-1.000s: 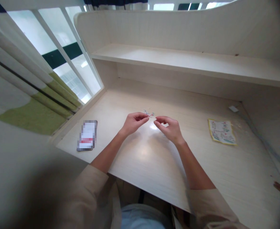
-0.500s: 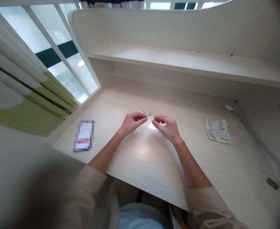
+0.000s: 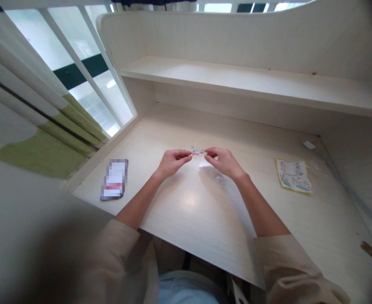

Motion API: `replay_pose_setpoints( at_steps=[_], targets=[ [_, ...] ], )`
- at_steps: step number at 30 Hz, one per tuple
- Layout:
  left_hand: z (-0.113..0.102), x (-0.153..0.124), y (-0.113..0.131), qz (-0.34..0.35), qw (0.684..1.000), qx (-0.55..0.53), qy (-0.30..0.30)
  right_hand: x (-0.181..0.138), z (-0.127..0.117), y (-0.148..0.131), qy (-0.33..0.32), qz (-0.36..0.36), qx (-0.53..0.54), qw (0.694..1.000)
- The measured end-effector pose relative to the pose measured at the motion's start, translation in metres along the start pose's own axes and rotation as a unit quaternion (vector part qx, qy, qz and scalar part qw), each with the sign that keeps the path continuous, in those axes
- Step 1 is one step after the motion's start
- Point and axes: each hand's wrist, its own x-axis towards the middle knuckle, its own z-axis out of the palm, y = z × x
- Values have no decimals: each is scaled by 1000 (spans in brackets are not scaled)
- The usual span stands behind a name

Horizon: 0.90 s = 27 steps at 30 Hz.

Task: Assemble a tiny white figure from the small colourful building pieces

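Observation:
My left hand [image 3: 172, 161] and my right hand [image 3: 224, 161] meet over the middle of a pale wooden desk [image 3: 186, 211]. Both pinch a small colourful piece of paper or wrapper [image 3: 197, 152] between thumb and fingers, the left at its left end, the right at its right end. The piece is too small to make out in detail. A tiny scrap [image 3: 219, 179] lies on the desk just under my right wrist.
A dark phone [image 3: 114, 179] lies on the desk to the left. A printed yellow-edged sheet [image 3: 294, 175] lies to the right, with a small white item [image 3: 309, 145] and a cable [image 3: 347, 185] beyond it. A shelf [image 3: 252, 82] runs along the back. Window and curtain stand left.
My right hand has moved up and left to the small piece and now pinches its right end. My left hand kept its hold, barely moving.

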Motion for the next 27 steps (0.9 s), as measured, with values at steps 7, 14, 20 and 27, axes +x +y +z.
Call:
replay_pose_setpoints(
  at_steps=[7,14,20,27],
  targets=[
    [-7,1,1,-14,1000,0,0,29,7,6,-131,6,-135,982],
    [-9,0,-6,-16,1000,13,2,40,20,-2,-183,3,-209,961],
    [-5,2,-4,-20,1000,13,-2,46,25,-8,-212,20,-267,940],
    [-2,1,0,-16,1000,13,2,48,26,-9,-228,31,-285,931]
  ],
)
